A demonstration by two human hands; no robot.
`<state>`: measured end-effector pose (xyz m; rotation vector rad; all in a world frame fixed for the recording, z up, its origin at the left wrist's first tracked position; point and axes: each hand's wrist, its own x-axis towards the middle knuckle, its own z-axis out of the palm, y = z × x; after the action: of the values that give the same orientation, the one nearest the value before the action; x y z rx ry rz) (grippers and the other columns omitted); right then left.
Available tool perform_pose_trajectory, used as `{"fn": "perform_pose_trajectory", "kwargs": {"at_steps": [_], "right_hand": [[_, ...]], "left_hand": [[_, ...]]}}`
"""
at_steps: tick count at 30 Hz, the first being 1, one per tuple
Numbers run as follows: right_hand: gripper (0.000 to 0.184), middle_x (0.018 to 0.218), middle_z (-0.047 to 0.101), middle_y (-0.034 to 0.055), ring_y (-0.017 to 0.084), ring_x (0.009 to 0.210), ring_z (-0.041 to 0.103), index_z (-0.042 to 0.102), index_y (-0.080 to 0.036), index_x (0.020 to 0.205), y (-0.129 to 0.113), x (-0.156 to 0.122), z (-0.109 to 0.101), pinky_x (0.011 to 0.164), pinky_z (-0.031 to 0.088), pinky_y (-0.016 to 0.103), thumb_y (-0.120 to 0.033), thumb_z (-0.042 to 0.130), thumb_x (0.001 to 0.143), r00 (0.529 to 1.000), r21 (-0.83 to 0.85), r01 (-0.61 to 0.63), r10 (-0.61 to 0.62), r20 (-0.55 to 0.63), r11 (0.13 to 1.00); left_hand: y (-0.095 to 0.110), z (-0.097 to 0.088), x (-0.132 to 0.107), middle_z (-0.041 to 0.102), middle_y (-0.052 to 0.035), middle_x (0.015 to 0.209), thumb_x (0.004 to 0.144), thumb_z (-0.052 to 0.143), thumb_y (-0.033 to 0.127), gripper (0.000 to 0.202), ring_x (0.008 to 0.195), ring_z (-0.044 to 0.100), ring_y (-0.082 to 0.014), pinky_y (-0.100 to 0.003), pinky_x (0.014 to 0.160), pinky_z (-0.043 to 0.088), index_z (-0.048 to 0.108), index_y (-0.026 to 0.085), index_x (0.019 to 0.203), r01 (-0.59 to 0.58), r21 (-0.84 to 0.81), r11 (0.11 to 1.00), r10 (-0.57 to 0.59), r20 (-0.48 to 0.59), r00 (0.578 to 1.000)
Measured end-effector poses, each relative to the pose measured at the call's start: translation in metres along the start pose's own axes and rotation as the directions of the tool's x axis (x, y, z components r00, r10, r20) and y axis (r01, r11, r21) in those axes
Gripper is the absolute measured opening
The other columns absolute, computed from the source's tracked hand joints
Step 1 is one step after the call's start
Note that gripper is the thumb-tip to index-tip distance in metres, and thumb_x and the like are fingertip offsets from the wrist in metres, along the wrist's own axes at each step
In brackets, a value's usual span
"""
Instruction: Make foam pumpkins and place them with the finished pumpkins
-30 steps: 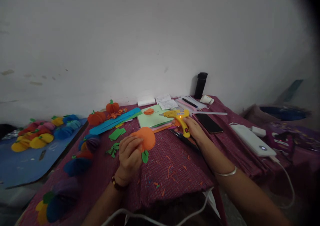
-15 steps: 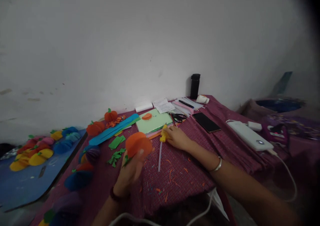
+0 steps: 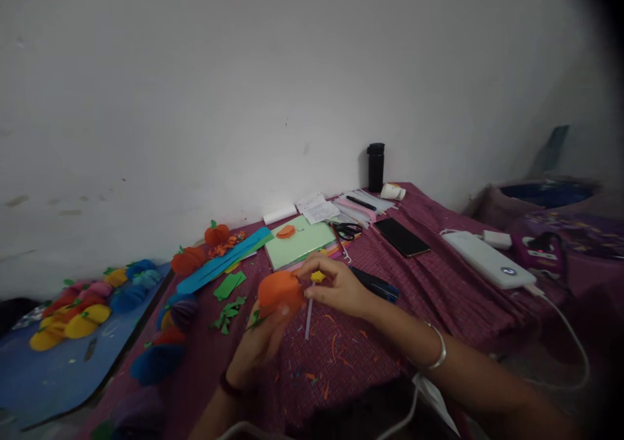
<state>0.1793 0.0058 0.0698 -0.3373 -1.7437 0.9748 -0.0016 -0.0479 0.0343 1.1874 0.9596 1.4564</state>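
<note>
My left hand (image 3: 260,339) is closed around an orange paper pumpkin (image 3: 279,292), a small green paper piece showing at its lower left. The thumb and forefinger of my right hand (image 3: 338,287) are at the pumpkin's right edge and appear to pinch it. Behind those fingers a yellow glue gun (image 3: 318,276) lies on the table, mostly hidden, with a whitish glue stick (image 3: 309,320) pointing toward me. Green paper leaves (image 3: 228,313) and green paper pieces (image 3: 229,285) rest left of the pumpkin.
Finished paper pumpkins (image 3: 88,321) sit on a blue board at left. Blue paper strips (image 3: 224,258), green sheets (image 3: 292,248), scissors (image 3: 347,231), a phone (image 3: 402,236), a black bottle (image 3: 376,167) and a cabled white power bank (image 3: 490,261) surround the work. A dark object (image 3: 375,285) lies beside my right wrist.
My right hand has let go of the glue gun and moved left to the orange pumpkin's edge. My left hand has shifted slightly right and down with the pumpkin. The view has moved slightly.
</note>
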Motion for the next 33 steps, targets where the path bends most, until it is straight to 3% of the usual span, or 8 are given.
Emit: {"fn": "perform_pose_trajectory", "kwargs": {"at_steps": [3,8,12,18,26,33], "right_hand": [[0.028,0.090,0.056,0.0030,0.017,0.088,0.054,0.065,-0.019,0.094,-0.007,-0.002,0.003,0.082,0.044,0.032,-0.039,0.073,0.076,0.997,-0.078,0.065,-0.063,0.036,0.995],[0.008,0.102,0.059,0.0066,0.020,0.100,0.056,0.064,-0.019,0.077,-0.005,-0.004,0.008,0.090,0.043,0.035,-0.024,0.070,0.078,0.999,-0.154,0.003,-0.008,-0.034,0.988],[0.011,0.088,0.066,0.0040,0.018,0.085,0.061,0.060,-0.019,0.070,-0.004,-0.005,0.014,0.079,0.045,0.030,-0.018,0.066,0.079,0.997,-0.176,-0.054,0.043,-0.067,0.983],[0.014,0.073,0.063,0.0013,0.015,0.071,0.058,0.057,-0.019,0.067,0.000,-0.006,0.019,0.067,0.044,0.026,-0.021,0.063,0.080,0.987,-0.172,-0.114,0.092,-0.134,0.978],[0.017,0.068,0.060,0.0008,0.014,0.065,0.055,0.055,-0.018,0.063,0.002,-0.006,0.019,0.062,0.043,0.024,-0.024,0.062,0.078,0.975,-0.153,-0.162,0.133,-0.180,0.975],[0.017,0.066,0.059,0.0004,0.013,0.062,0.054,0.053,-0.018,0.063,0.003,-0.008,0.021,0.059,0.041,0.023,-0.022,0.059,0.078,0.977,-0.258,-0.123,0.071,-0.202,0.958]], "left_hand": [[-0.004,0.002,0.000,0.073,-0.0075,0.095,0.068,0.075,0.034,0.030,0.092,0.068,-0.0263,-0.044,0.086,0.055,0.071,0.023,0.096,-0.017,0.030,0.999,0.017,0.014,1.000],[0.003,0.007,-0.006,0.072,-0.0057,0.102,0.071,0.073,0.032,0.030,0.103,0.065,-0.0244,-0.039,0.094,0.050,0.068,0.021,0.099,-0.025,0.130,0.991,0.033,-0.057,0.998],[0.014,0.008,-0.008,0.069,-0.0070,0.110,0.071,0.073,0.032,0.026,0.109,0.061,-0.0254,-0.036,0.097,0.047,0.070,0.020,0.095,-0.061,0.193,0.979,0.069,-0.035,0.997],[0.006,0.007,-0.004,0.070,-0.0072,0.102,0.073,0.073,0.030,0.029,0.097,0.063,-0.0232,-0.034,0.088,0.050,0.068,0.018,0.099,-0.035,0.061,0.998,0.034,0.019,0.999],[-0.003,0.018,-0.009,0.068,-0.0090,0.115,0.074,0.072,0.027,0.049,0.105,0.062,-0.0241,-0.037,0.096,0.046,0.060,0.019,0.121,0.125,-0.137,0.983,-0.127,-0.008,0.992],[-0.011,0.022,-0.003,0.072,-0.0081,0.105,0.072,0.073,0.023,0.044,0.094,0.067,-0.0241,-0.038,0.085,0.053,0.064,0.021,0.115,0.215,-0.341,0.915,-0.208,0.056,0.976]]}}
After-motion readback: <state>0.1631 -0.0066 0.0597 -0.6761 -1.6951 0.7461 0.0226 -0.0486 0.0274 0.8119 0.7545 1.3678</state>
